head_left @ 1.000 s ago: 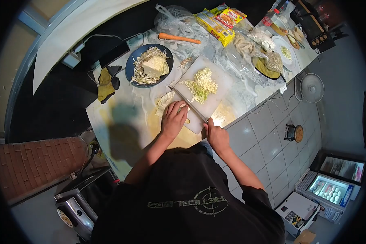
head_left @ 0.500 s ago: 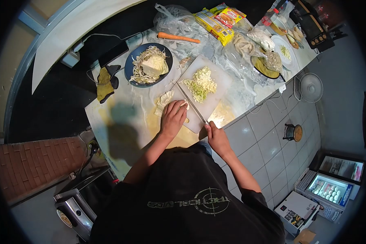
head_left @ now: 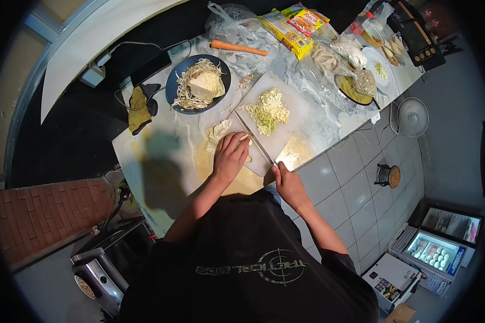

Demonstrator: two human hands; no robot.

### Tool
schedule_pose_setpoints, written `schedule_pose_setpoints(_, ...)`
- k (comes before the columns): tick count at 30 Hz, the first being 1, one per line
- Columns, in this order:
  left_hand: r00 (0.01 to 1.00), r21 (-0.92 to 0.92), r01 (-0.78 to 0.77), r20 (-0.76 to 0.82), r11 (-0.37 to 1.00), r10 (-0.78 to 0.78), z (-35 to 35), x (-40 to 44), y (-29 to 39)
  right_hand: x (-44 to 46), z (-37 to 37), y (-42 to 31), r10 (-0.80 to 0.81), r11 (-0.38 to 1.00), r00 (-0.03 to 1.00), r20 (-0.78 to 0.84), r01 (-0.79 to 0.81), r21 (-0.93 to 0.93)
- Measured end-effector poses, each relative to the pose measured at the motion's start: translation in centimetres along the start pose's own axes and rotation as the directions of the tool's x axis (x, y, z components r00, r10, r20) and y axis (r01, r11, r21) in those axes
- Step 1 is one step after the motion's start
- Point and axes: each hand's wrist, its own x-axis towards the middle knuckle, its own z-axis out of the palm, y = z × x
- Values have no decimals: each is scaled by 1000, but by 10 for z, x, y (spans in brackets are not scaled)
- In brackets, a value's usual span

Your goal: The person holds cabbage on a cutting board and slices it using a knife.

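My right hand (head_left: 290,187) is closed around the handle of a knife (head_left: 255,138), at the near edge of a white cutting board (head_left: 293,110). The blade lies slantwise across the board, its tip pointing away from me. Left of the blade, my left hand (head_left: 231,157) has curled fingers gripping a pale piece of cabbage (head_left: 246,138), mostly hidden beneath them. Flat cabbage leaves (head_left: 217,132) stick out beyond that hand, over the board's left edge. A heap of shredded cabbage (head_left: 269,111) sits on the board to the blade's right.
A dark plate (head_left: 173,98) bears bean sprouts and a cabbage chunk (head_left: 206,85). Behind are a carrot (head_left: 238,48), a plastic bag (head_left: 231,24) and yellow packets (head_left: 288,35). A white plate (head_left: 385,85) stands far right. The counter's edge runs close by my right hand.
The view has shifted very slightly. Both hands, the knife and the cabbage keep nearly the same places.
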Motion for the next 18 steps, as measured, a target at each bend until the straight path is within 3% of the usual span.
schedule_pose_setpoints(10, 1000, 1, 24, 2, 1000, -24, 2, -1, -1, 1, 12, -10, -21, 970, 994, -104, -4, -243)
schedule_pose_setpoints(18, 1000, -5, 17, -4, 1000, -17, 1, 0, -1, 10, 9, 0, -39, 979, 991, -126, 12, -205)
